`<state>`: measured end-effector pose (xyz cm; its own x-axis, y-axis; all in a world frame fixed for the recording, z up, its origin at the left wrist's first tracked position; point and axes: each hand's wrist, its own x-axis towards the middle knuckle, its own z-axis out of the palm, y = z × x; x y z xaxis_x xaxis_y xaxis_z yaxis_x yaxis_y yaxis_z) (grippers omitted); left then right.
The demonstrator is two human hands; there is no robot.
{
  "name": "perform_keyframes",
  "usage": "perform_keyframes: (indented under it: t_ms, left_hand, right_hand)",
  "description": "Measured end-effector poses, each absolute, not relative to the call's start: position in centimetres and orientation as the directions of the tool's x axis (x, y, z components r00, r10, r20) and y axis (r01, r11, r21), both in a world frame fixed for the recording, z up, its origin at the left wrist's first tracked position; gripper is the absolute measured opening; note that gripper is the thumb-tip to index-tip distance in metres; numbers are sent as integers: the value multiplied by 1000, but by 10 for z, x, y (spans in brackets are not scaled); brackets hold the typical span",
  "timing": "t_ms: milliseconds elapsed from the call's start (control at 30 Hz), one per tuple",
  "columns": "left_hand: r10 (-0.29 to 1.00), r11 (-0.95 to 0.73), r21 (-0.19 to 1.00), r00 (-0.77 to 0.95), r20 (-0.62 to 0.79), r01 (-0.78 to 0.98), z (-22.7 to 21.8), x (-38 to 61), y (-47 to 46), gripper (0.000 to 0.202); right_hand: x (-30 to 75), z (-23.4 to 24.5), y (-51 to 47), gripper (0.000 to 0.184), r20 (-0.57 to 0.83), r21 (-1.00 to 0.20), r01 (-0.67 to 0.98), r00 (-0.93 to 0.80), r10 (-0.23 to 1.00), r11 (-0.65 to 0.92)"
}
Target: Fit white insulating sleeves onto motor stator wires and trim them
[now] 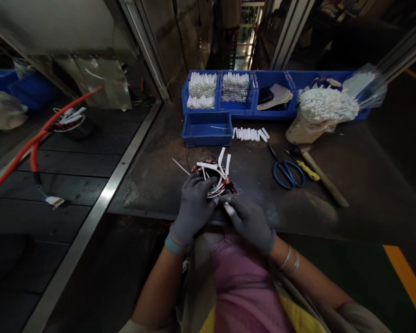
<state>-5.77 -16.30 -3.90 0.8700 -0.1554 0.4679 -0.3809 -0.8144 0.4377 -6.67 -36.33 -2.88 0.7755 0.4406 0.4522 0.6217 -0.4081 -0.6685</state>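
At far left we see an orange cable (41,135) ending in a white connector (54,201), then a metal rail (107,189) beside the desk (159,152). Our gloved left hand (196,199) lies over the left side of a wire-wound stator (223,185), its fingers curled onto the rim and holding it near the desk's front edge. We would expect the stator to be fairly heavy and stiff around its ring, its thin leads and white sleeves (228,165) light, flexible and easily bent; the outer rim looks the safest hold, clear of the windings. Our right hand (251,222) is at the near right edge, fingers bent close together with something white at them; we cannot tell whether they grip a lead. Farther right lie blue-handled scissors (288,175), a yellow-handled tool (308,170) and a wooden-handled hammer (326,179).
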Motion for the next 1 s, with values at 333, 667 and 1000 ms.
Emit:
perform_keyframes:
  t_ms: [333, 667, 1000]
  left_hand:
    - [-53, -639, 666, 886, 460, -384, -32, -67, -159, 27]
    - [-66, -618, 669, 876, 479, -413, -29, -65, -161, 19]
    - [-114, -608, 663, 874, 472, -438, -29, -64, -157, 25]
  right_hand:
    - [-47, -19, -352, 13, 167, -942, 242, 938, 303, -231]
    - [-48, -20, -350, 11, 146, -958, 206, 950, 278, -201]
    - [-39, -11, -342, 7, 142, -800, 332, 914, 381, -500]
